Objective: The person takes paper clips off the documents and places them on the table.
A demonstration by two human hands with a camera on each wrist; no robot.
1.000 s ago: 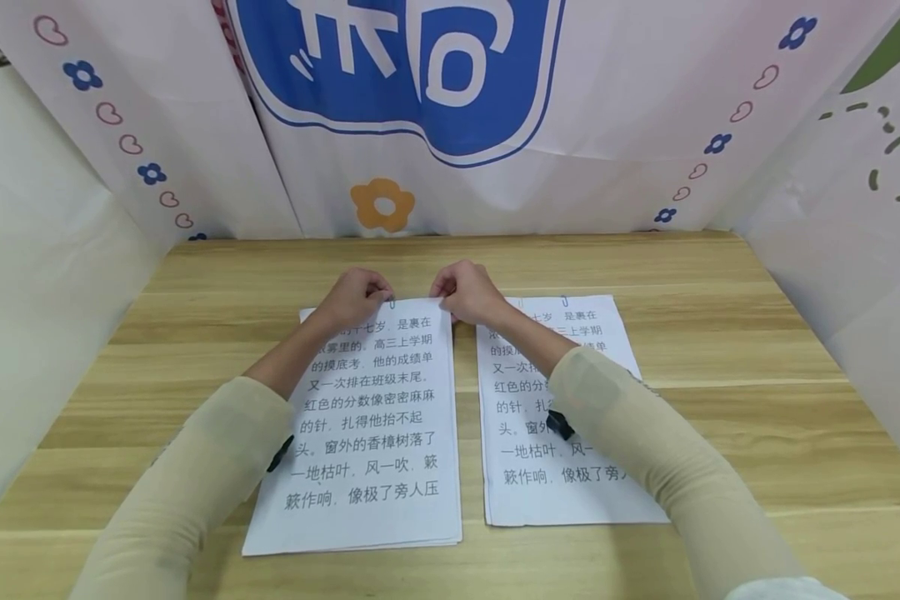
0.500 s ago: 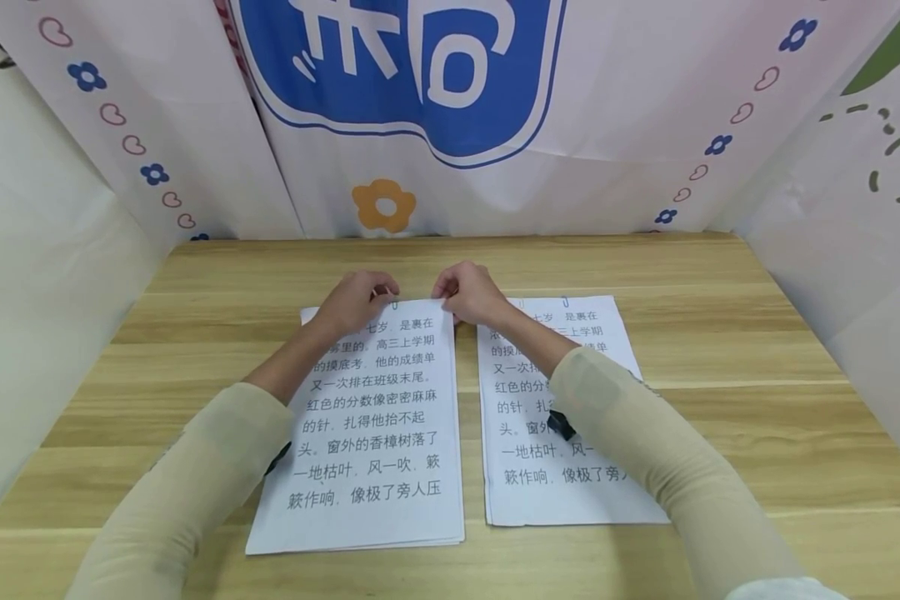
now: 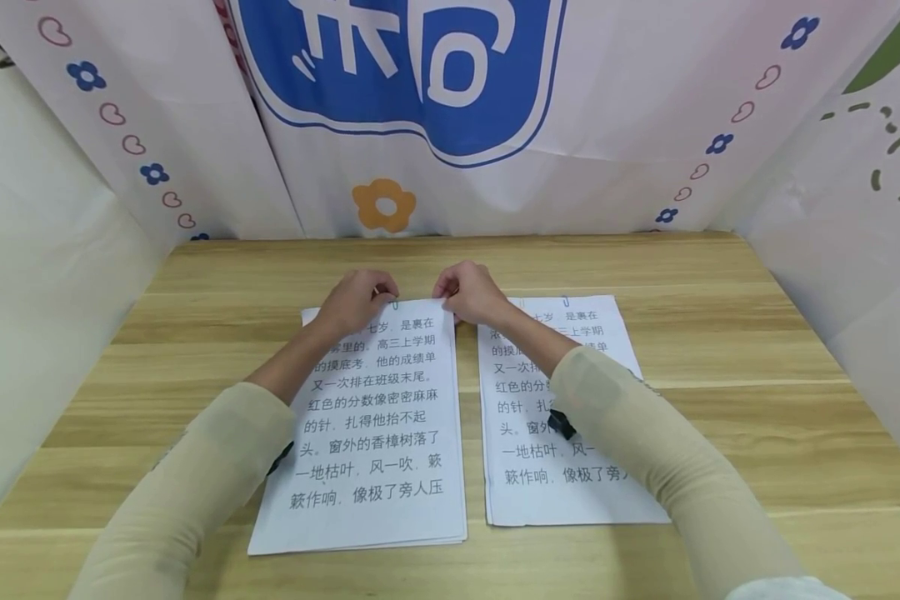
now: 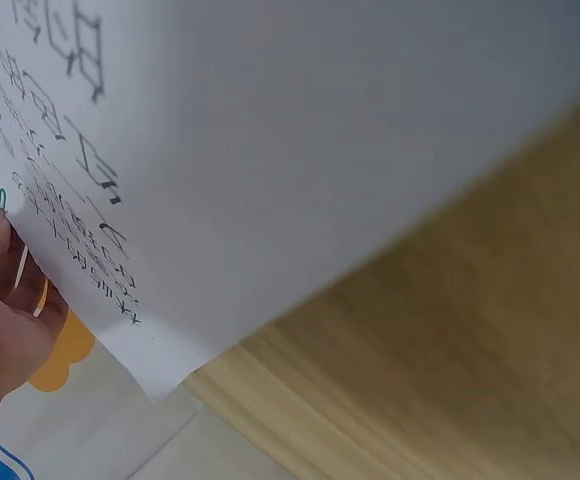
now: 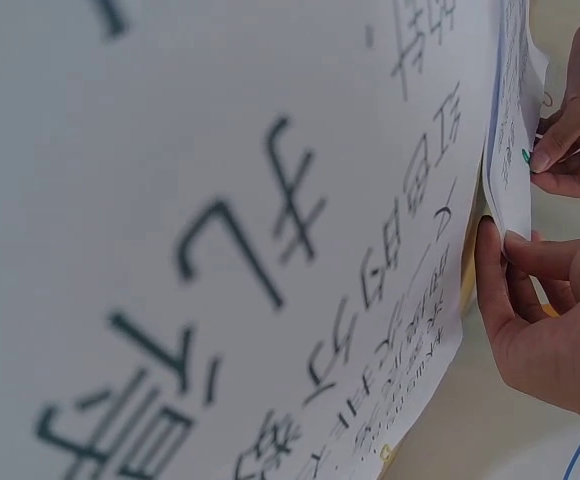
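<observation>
Two stacks of printed paper lie side by side. At the top edge of the left stack, my left hand pinches a small green paper clip, thumb in front and fingers curled behind the edge. My right hand grips the same stack's top right corner; in the right wrist view the thumb and index finger of that right hand have the paper corner between them. The left wrist view has the left hand at the clip, partly cut off by the frame.
The right stack of paper lies under my right forearm, with a paper clip on its top edge and a yellowish clip near it. Both stacks rest on a wooden table, walled by printed white sheeting behind and at the sides.
The left stack has shifted slightly to the right, and my left hand has moved slightly right with it. My right hand keeps its hold on the corner, and the right stack stays put.
</observation>
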